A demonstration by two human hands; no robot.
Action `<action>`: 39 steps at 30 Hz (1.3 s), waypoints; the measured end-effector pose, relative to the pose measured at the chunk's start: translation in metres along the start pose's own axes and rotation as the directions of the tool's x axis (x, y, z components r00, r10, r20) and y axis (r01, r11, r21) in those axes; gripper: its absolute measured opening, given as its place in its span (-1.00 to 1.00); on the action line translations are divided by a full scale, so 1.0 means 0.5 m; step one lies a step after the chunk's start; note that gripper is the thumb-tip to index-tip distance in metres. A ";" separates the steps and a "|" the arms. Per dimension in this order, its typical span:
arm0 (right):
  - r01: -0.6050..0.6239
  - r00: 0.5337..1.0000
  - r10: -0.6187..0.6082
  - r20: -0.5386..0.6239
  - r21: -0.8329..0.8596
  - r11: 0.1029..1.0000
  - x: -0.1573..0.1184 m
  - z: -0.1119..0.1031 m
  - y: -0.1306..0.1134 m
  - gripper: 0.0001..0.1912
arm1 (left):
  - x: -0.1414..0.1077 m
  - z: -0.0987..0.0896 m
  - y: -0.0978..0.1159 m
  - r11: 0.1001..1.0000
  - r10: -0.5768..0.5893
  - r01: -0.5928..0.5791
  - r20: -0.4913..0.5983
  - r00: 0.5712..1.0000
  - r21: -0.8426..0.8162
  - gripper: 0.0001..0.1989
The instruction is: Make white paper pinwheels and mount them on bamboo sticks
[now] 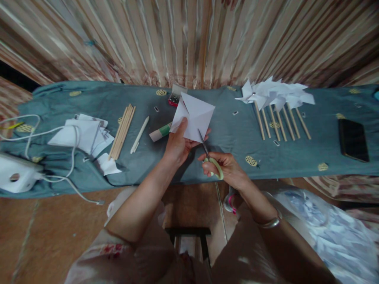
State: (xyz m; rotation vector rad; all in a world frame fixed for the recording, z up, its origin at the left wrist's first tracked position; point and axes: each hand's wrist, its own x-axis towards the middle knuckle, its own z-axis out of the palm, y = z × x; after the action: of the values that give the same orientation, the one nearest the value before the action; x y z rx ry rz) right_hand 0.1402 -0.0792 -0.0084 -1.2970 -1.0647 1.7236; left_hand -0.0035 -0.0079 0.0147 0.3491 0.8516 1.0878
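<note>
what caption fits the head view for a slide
Left hand holding a white paper square, right hand with scissors at its near corner, paper pinwheels to the right.

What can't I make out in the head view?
In the head view:
Left hand: partly hidden under the white paper square.
Green-and-white tube: right end behind the paper.
Red box: contents too small and blurred to name.
Wooden sticks: tops hidden by pinwheel vanes.
Blue object: cut off by right edge.
</note>
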 end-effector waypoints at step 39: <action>0.013 0.999 -0.015 -0.031 -0.051 0.999 0.006 -0.004 -0.004 -0.54 | -0.006 -0.001 -0.019 0.998 -0.014 0.013 0.005 1.000 0.065 -0.62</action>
State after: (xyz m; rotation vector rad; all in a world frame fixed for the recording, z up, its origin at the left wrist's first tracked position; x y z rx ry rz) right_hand 0.1416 -0.0751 -0.0080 -1.3407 -1.1028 1.6704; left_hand 0.0014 -0.0147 0.0096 0.4002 0.8845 1.0475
